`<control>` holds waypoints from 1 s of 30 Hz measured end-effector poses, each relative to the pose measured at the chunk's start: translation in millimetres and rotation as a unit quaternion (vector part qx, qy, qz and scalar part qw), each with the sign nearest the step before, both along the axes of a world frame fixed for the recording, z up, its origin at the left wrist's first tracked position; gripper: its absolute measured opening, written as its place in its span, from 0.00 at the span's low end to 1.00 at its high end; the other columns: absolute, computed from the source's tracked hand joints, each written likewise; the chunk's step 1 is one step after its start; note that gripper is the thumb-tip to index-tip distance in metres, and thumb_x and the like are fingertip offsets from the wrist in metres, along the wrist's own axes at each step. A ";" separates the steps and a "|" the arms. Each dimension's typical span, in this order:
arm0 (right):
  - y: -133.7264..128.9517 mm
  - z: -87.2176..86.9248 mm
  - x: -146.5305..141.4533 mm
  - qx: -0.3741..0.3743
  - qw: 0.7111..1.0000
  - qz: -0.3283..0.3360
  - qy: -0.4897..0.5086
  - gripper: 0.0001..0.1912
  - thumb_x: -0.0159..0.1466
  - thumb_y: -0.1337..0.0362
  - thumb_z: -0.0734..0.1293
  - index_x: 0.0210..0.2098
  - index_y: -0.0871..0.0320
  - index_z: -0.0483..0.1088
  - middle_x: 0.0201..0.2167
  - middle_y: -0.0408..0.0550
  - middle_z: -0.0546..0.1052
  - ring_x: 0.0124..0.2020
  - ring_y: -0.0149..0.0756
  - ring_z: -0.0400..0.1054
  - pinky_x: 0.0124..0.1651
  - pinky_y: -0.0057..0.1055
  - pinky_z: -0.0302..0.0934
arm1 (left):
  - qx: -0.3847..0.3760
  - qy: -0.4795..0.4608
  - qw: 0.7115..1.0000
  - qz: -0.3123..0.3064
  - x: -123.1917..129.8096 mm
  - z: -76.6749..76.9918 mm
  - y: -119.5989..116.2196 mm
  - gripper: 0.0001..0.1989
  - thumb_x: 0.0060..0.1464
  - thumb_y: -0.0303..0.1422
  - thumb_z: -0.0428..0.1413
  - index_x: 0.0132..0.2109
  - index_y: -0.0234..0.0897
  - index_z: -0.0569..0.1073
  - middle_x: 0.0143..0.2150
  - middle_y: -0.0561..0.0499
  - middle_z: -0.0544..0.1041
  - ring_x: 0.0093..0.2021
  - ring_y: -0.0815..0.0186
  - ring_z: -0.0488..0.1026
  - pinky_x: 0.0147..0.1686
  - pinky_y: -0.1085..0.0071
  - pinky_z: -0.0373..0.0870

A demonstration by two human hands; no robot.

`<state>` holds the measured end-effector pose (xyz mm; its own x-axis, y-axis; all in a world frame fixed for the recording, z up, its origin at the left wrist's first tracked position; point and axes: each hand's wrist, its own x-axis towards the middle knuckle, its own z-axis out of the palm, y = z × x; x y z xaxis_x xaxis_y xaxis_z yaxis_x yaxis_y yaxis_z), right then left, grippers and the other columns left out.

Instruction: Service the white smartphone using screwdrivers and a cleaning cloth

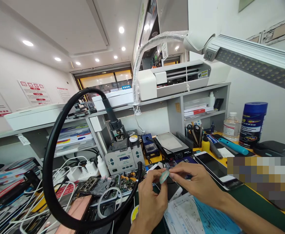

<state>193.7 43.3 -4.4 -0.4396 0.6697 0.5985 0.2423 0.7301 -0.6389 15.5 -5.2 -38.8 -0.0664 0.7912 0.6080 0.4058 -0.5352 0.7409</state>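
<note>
A small, flat, pale green translucent piece (164, 176) is pinched between the thumb and fingers of my left hand (153, 198). My right hand (198, 182) comes in from the right, its thumb and fingertips closed at the upper edge of the same piece. I cannot make out its exact kind. Just below and behind the fingers lies a white-edged phone (176, 194), partly hidden by my hands. Under my right forearm are a printed sheet (186, 216) and a blue sheet (213, 217). To the right rests a larger white phone (214, 169).
A thick black hose (48, 152) loops across the left, joined to a hot-air station (124, 159). Circuit boards (129, 182), white cables (71, 190) and a pink phone panel (75, 213) crowd the left. At right stand a blue spray can (252, 125) and a clear bottle (231, 126). A lamp (252, 58) hangs overhead.
</note>
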 end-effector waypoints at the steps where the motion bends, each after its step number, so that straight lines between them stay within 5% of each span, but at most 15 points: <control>1: -0.2 -0.4 -0.3 0.006 1.000 0.003 0.001 0.08 0.68 0.63 0.67 0.41 0.52 0.80 0.35 0.46 0.83 0.35 0.37 0.76 0.35 0.30 0.68 | -0.014 -0.011 1.000 -0.013 0.8 1.3 -0.4 0.02 0.64 0.31 0.54 0.43 0.43 0.69 0.48 0.49 0.82 0.46 0.62 0.79 0.47 0.67 0.74; 10: 1.5 -5.9 -1.3 0.028 1.000 0.007 -0.004 0.11 0.68 0.64 0.66 0.45 0.57 0.79 0.35 0.51 0.81 0.34 0.38 0.73 0.35 0.32 0.66 | -0.099 -0.125 0.985 -0.059 1.1 7.2 1.8 0.08 0.62 0.38 0.58 0.41 0.38 0.76 0.41 0.49 0.80 0.41 0.64 0.75 0.43 0.70 0.71; 18: -1.0 2.8 -2.4 -0.067 0.998 0.017 0.001 0.12 0.70 0.59 0.66 0.47 0.56 0.79 0.34 0.48 0.78 0.31 0.34 0.73 0.32 0.29 0.67 | -0.143 -0.189 0.969 -0.075 1.1 5.1 6.8 0.17 0.59 0.45 0.60 0.43 0.34 0.75 0.36 0.48 0.76 0.37 0.63 0.72 0.37 0.65 0.76; 25: -0.4 3.9 -0.6 -0.142 0.989 0.049 0.005 0.13 0.69 0.56 0.67 0.45 0.56 0.80 0.37 0.48 0.79 0.33 0.35 0.76 0.36 0.29 0.71 | -0.149 -0.146 0.974 -0.089 4.8 8.1 2.9 0.15 0.61 0.43 0.57 0.47 0.35 0.74 0.38 0.47 0.79 0.37 0.63 0.75 0.35 0.68 0.75; 30: 3.6 2.1 -0.5 -0.150 0.988 0.027 -0.001 0.13 0.67 0.57 0.69 0.48 0.54 0.78 0.40 0.48 0.80 0.37 0.37 0.75 0.37 0.29 0.69 | -0.086 -0.052 0.995 -0.025 3.7 7.6 1.1 0.09 0.64 0.37 0.55 0.44 0.38 0.75 0.38 0.49 0.80 0.37 0.65 0.77 0.36 0.71 0.73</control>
<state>193.2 46.9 -2.3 -0.4805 0.7924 0.3757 0.2108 0.5202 -0.8276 19.3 -4.1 -31.2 -0.0798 0.8866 0.4556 0.2979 -0.4149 0.8597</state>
